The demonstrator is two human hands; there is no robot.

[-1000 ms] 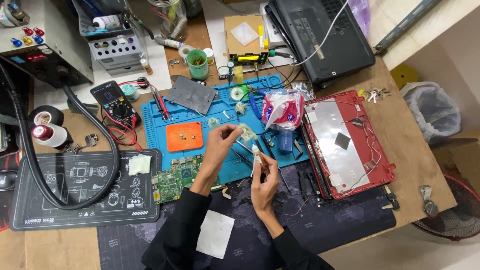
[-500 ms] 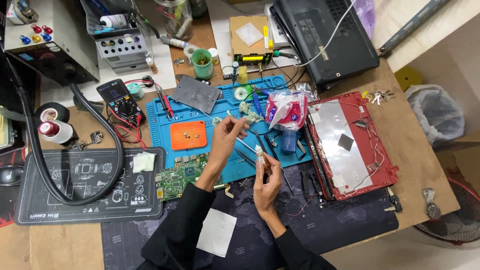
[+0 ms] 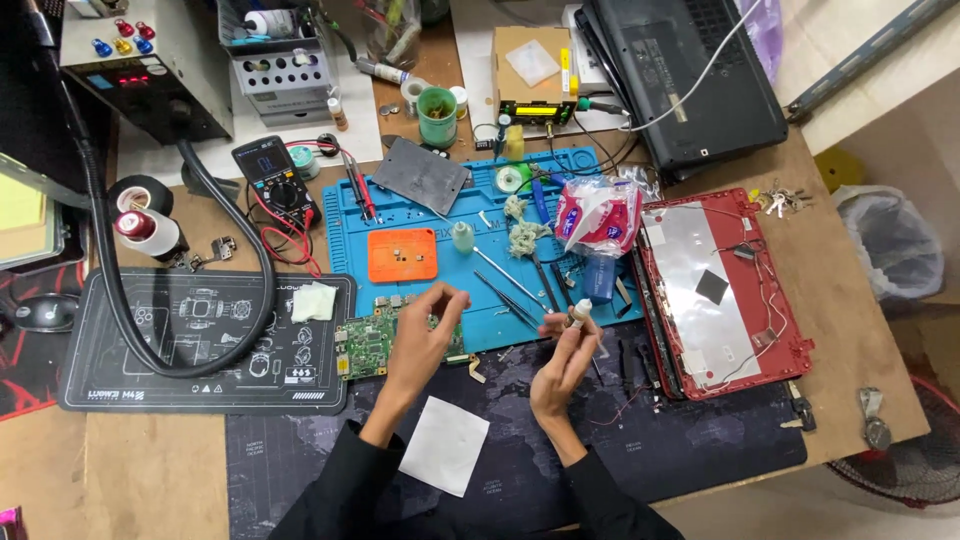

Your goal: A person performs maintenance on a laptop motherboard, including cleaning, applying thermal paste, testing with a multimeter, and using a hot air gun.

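- while gripped in the right hand (image 3: 562,360) at lower centre, small white-tipped bottle (image 3: 578,316) held upright, fingers closed round it.
- left hand (image 3: 425,335) pinched shut on something too small to tell, perhaps the cap, just above the green circuit board (image 3: 372,345).
- seemingly midway: board out on the desk (image 3: 850,330), red laptop shell (image 3: 715,285) open at right, not yet reassembled.
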